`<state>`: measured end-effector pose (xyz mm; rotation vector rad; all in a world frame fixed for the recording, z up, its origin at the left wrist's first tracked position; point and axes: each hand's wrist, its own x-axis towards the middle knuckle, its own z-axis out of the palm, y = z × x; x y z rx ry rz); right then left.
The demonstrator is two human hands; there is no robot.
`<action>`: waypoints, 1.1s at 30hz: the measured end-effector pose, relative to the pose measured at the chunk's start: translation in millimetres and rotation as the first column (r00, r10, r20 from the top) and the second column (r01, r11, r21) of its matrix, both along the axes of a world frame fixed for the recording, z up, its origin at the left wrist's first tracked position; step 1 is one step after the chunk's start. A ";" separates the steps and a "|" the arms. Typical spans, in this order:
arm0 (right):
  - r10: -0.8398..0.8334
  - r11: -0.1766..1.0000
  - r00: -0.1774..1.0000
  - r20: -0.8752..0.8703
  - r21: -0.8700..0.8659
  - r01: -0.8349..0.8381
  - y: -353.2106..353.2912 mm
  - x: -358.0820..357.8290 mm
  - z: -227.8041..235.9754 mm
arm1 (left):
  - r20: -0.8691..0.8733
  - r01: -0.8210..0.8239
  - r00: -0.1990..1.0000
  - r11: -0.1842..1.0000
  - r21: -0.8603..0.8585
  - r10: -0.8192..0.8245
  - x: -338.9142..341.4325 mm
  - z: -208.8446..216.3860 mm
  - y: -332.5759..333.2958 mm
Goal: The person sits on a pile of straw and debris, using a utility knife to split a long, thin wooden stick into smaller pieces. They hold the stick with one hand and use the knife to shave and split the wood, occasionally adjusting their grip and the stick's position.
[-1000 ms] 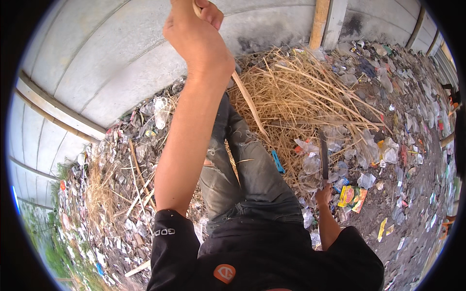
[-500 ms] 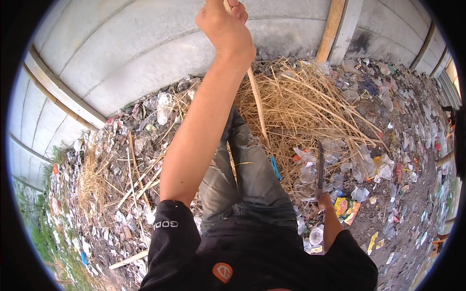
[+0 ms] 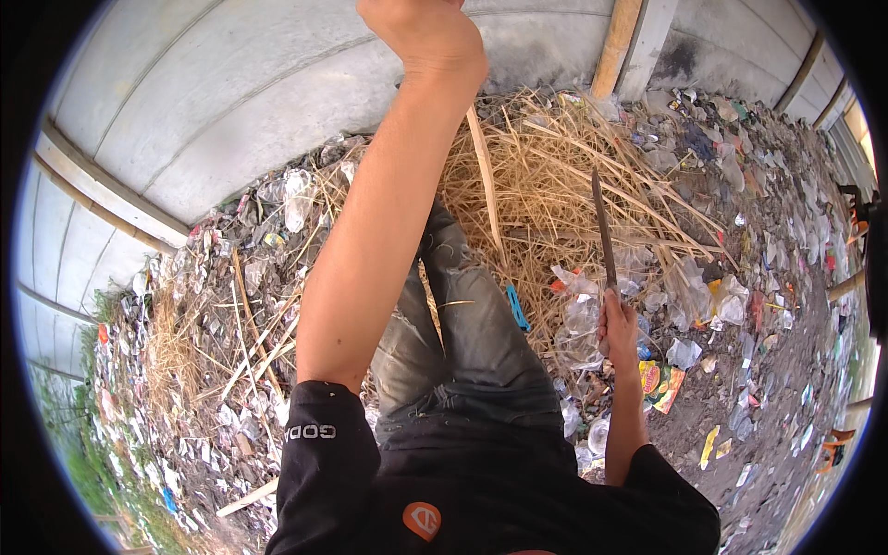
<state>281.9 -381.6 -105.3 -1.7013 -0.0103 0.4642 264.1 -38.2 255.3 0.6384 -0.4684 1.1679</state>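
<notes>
My left hand is raised at the top edge, its fingers mostly cut off. It grips a pale bamboo strip that passes behind my wrist and slants down toward the straw. The strip's lower end comes down near a blue strip-shaped object beside my knee. On the right, my right hand is closed around the handle of a machete. Its long dark blade points up and away, over the heap of straw-coloured shavings. The blade is apart from the bamboo strip.
A grey panel wall stands ahead, with a bamboo pole upright against it. Plastic litter covers the ground, including a yellow and red wrapper. Several loose sticks lie at the left.
My right hand has lifted forward with the machete, its blade tip now farther up over the shavings. My left hand has shifted slightly upward, partly out of view, still with the bamboo strip.
</notes>
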 end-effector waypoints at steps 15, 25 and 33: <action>0.093 0.719 0.965 0.246 0.653 -0.236 58.2 -73.6 198.2 | -0.102 -0.172 0.980 0.985 0.020 0.173 32.2 -7.6 17.0; -0.080 0.554 0.902 0.424 0.771 -0.313 7.5 -43.8 299.4 | -0.127 -0.212 0.968 0.975 0.060 0.218 26.4 -16.0 41.0; 0.481 0.876 0.848 -0.223 0.166 -0.453 22.6 -62.0 203.2 | -0.172 -0.158 0.974 0.987 -0.039 0.149 32.6 -19.0 20.2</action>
